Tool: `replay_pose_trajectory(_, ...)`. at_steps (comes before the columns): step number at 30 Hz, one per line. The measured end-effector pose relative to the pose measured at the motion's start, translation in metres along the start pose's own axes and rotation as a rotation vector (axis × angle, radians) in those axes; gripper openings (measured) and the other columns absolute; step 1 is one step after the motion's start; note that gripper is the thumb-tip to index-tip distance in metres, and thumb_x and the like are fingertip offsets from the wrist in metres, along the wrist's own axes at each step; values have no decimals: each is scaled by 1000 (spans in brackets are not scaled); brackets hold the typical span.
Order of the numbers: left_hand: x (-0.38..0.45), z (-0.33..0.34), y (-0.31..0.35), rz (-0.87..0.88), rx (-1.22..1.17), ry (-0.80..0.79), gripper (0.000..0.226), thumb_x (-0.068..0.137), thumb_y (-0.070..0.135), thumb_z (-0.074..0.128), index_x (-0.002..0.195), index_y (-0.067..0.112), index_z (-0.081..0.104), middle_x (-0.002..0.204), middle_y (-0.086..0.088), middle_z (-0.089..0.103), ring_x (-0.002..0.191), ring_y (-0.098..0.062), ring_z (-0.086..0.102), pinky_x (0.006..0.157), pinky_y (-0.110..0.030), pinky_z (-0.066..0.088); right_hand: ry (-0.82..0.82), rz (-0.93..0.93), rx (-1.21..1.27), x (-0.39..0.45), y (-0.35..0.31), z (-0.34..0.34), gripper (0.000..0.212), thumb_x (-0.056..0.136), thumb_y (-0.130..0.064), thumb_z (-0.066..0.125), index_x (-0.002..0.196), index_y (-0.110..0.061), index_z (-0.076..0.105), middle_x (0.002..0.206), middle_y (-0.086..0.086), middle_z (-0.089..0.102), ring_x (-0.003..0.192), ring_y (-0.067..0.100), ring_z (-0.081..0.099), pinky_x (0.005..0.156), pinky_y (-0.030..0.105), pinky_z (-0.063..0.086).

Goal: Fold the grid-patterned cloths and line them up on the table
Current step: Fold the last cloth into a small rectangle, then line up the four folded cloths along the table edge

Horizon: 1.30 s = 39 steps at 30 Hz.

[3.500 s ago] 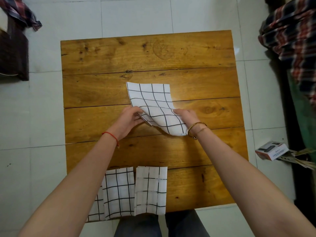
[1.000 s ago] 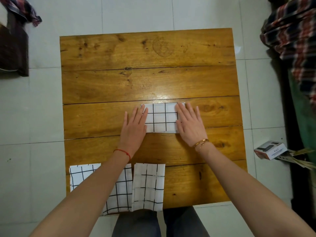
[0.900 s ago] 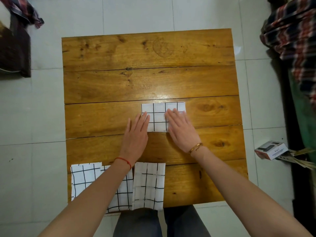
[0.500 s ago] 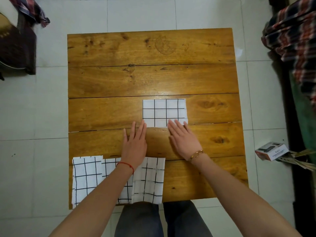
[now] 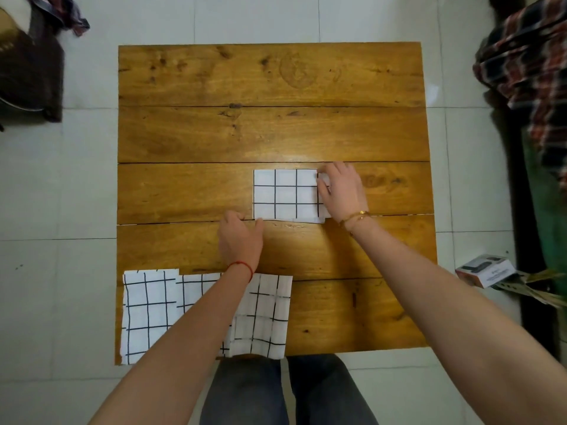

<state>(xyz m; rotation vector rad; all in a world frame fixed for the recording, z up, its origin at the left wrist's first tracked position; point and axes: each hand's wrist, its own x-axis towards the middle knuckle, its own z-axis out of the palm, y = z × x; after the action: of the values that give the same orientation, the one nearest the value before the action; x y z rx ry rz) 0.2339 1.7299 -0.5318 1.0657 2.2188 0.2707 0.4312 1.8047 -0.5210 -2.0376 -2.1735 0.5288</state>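
A folded white cloth with a black grid point(image 5: 285, 194) lies flat in the middle of the wooden table point(image 5: 270, 130). My right hand point(image 5: 342, 191) grips its right edge, which is slightly raised. My left hand point(image 5: 241, 237) has curled fingers at the cloth's near left corner and pinches it with the thumb. Three more grid cloths lie in a row along the near edge: a left one point(image 5: 147, 314), a middle one point(image 5: 196, 289) partly hidden under my left forearm, and a right one point(image 5: 264, 317).
The table stands on a white tiled floor. Plaid fabric point(image 5: 527, 72) hangs at the right, with a small box point(image 5: 484, 273) on the floor below it. A dark bag point(image 5: 27, 75) sits at the far left. My legs are at the near edge.
The cloth was folded down to a small rectangle and pressed flat. Both hands slid off toward me, then the right moved to its right edge and the left to its near left corner.
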Motion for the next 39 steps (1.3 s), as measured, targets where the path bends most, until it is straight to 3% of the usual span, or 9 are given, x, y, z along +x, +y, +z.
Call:
replay_pose_trajectory(12,8,22,21,-85,-26,54,35,83,33,71,106,9,60,108,-8,62,94,-22,58,76,-33,53,-191,43,-73,30,-14,31,17,87,-11,50,104,-12,56,106,9,59,102,27,50,86,35,40)
replay_pose_trajectory(17,-2,14,28,-92,-383,28,28,86,18,67,109,6,56,76,4,57,62,-4,49,46,-7,39,-213,226,372,6,-1,20,5,81,-8,51,84,-12,54,83,3,52,70,15,48,62,26,40)
replay_pose_trajectory(19,-6,11,30,-118,-584,-62,36,85,20,70,112,13,47,83,2,61,69,-5,55,54,-8,44,-170,355,590,-8,0,12,6,83,-7,54,85,-13,53,70,-5,48,62,7,43,56,20,36)
replay_pose_trajectory(22,-17,11,32,-234,-836,-242,36,84,18,73,110,19,49,97,-3,68,89,-16,65,75,-26,57,-153,546,862,-34,-2,2,11,87,-5,55,89,-15,51,62,-8,41,54,7,37,51,17,35)
replay_pose_trajectory(25,-28,14,27,-172,-740,-305,9,85,19,70,91,16,64,87,0,69,88,-18,66,74,-29,57,-98,670,993,-60,-9,-1,9,88,-5,55,93,-12,52,62,-5,43,53,9,37,46,16,35)
replay_pose_trajectory(29,-39,11,7,-140,-636,-345,32,82,32,71,102,7,67,96,-7,71,94,-22,67,85,-37,57,-44,788,1112,-95,-20,-3,12,89,-7,57,100,-10,57,71,1,50,64,14,46,52,16,42)
replay_pose_trajectory(33,-58,1,-17,-105,-628,-360,7,88,22,68,93,19,63,95,-5,72,92,-21,69,86,-38,57,-55,844,1078,-135,-32,-1,25,91,-11,57,116,-8,59,79,2,50,71,16,45,59,30,47)
replay_pose_trajectory(36,-80,-9,-39,-48,-594,-392,24,89,16,65,113,10,61,93,-15,68,80,-11,65,76,-25,53,-12,751,971,-170,-36,10,19,91,-11,57,110,-6,60,63,-4,46,55,8,40,50,18,37)
replay_pose_trajectory(39,-103,-14,-59,9,-546,-406,38,88,9,63,126,14,56,104,-19,67,77,-8,60,70,-17,50,12,625,760,-206,-40,15,5,91,-14,59,91,-10,61,63,-7,50,58,7,45,51,8,36)
